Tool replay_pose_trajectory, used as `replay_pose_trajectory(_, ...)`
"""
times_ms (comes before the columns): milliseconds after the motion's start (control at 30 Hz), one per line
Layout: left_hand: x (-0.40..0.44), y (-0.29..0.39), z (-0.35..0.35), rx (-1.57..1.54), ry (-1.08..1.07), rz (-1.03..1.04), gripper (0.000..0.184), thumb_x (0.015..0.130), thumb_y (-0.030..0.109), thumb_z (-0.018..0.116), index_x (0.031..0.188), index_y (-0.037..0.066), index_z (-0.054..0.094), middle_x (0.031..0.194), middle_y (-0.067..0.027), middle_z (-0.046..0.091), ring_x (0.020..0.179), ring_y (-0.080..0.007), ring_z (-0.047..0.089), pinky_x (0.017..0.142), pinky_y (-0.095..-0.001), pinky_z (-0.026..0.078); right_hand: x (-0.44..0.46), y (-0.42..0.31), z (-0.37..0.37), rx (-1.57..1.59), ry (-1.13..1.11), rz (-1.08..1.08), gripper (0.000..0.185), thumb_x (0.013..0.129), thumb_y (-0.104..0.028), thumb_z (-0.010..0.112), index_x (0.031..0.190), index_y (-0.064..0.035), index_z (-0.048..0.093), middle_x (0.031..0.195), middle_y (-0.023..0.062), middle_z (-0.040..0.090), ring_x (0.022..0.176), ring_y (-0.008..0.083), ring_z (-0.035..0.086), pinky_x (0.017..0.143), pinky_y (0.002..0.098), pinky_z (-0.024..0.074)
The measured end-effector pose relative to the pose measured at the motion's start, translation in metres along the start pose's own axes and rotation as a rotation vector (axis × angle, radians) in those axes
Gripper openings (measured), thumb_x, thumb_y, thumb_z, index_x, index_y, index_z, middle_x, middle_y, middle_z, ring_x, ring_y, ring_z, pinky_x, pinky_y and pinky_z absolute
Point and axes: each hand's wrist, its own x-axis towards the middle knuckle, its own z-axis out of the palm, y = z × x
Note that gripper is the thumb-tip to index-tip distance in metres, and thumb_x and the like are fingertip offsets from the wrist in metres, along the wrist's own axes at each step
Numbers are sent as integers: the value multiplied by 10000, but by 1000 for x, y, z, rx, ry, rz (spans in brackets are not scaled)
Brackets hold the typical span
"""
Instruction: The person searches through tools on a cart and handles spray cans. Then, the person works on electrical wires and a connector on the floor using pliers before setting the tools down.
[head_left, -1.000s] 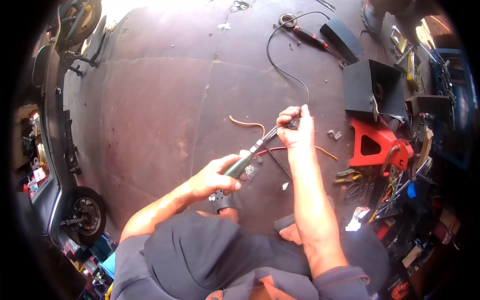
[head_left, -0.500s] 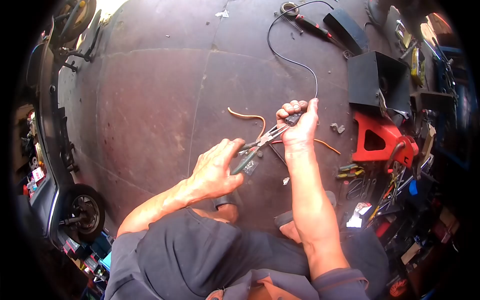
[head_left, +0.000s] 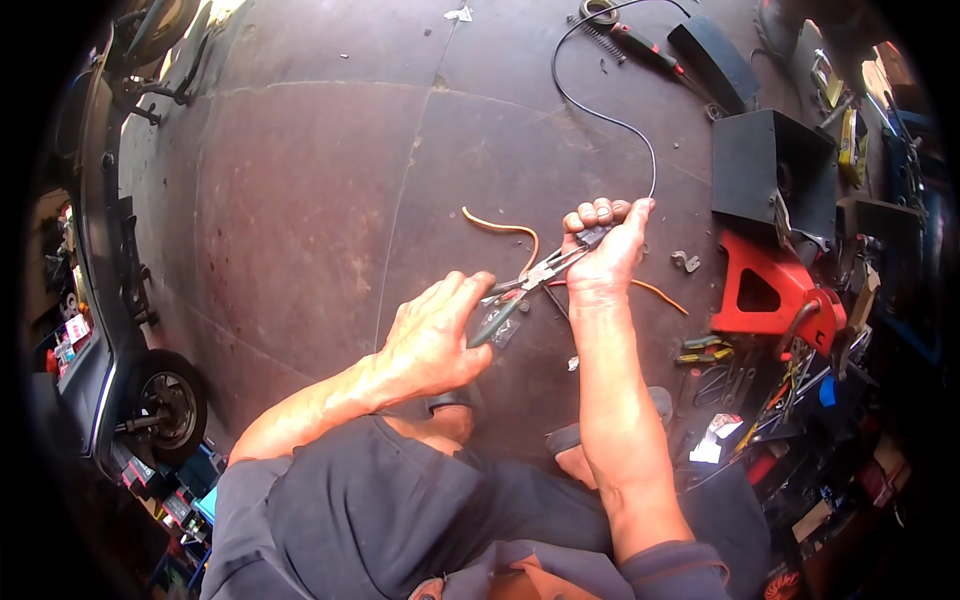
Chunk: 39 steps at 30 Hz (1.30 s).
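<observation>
My left hand (head_left: 440, 338) is closed around the handles of long-nose pliers (head_left: 532, 282), thumb on one handle and fingers by the other. The plier jaws reach to a small dark block that looks like a connector (head_left: 594, 236). My right hand (head_left: 608, 255) has its fingers curled over this connector, hiding part of it. A thin black cable (head_left: 610, 118) runs up the floor from the right hand. Whether the jaws grip the connector or only touch it, I cannot tell. Beneath the pliers lie an orange wire (head_left: 510, 228) and a small clear plastic bag (head_left: 505, 330).
To the right stand a black box (head_left: 745, 165) and a red metal bracket (head_left: 765, 290). Yellow-and-green pliers (head_left: 706, 350) and other hand tools lie nearby. A black-and-red-handled tool (head_left: 645, 48) rests at the top. A vehicle wheel (head_left: 170, 405) stands on the left.
The view has shifted slightly, so the floor items sit a little further right. Both hands keep nearly the same grip, with the pliers still at the connector.
</observation>
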Motion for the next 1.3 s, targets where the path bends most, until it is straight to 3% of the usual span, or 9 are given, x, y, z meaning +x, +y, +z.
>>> replay_pose_trajectory(267,3,2,-1,14,-53,-50,604,705,115,680,1274,30,497,1016,-155,566,1008,-369,582,819,-469,498,0,5,2,-14,76,-24,525,1007,-551,415,701,-126,452,619,10,453,555,146,431,508,297,400)
replay_pose_trajectory(367,1,5,0,95,17,-37,605,679,99,679,1256,45,506,995,-145,579,928,-368,593,752,-461,506,-4,8,7,-69,93,-86,482,1024,-516,413,736,-129,405,625,6,439,565,142,446,506,297,396)
replay_pose_trajectory(567,5,12,-7,124,-12,-44,601,683,107,680,1255,30,513,1000,-165,581,900,-389,598,744,-474,504,-1,15,7,-193,103,-261,484,1030,-506,408,738,-121,377,629,6,418,543,131,425,489,296,393)
replay_pose_trajectory(767,9,12,-13,158,-138,-71,529,714,103,654,1211,-40,539,990,-216,615,906,-388,641,764,-476,526,3,20,-10,-218,70,-253,480,1013,-532,434,741,-139,393,631,-1,423,550,123,419,510,289,382)
replay_pose_trajectory(967,10,5,-8,93,-180,-128,546,719,98,661,1238,18,510,1065,-211,602,945,-421,600,801,-506,484,8,15,-16,-144,-55,-198,495,1007,-533,448,731,-123,424,644,19,441,577,139,441,523,303,399)
replay_pose_trajectory(1100,11,2,-6,49,-171,-129,538,722,84,647,1239,20,512,1088,-209,610,951,-419,604,803,-502,485,-6,5,5,-53,-21,83,572,1003,-551,434,630,-118,423,616,20,442,546,139,424,494,283,379)
replay_pose_trajectory(1200,8,1,-6,37,-186,-152,525,724,74,634,1233,17,517,1107,-211,615,961,-423,607,810,-502,488,11,4,-16,-92,-206,147,584,1004,-568,410,616,-131,406,560,-1,388,495,131,377,453,275,345)
replay_pose_trajectory(1300,7,1,-4,13,-162,-160,515,727,68,621,1230,19,522,1112,-218,621,964,-430,609,813,-502,492,16,8,-12,-125,-95,102,590,1006,-578,386,608,-143,390,528,-12,350,465,128,349,428,272,320)
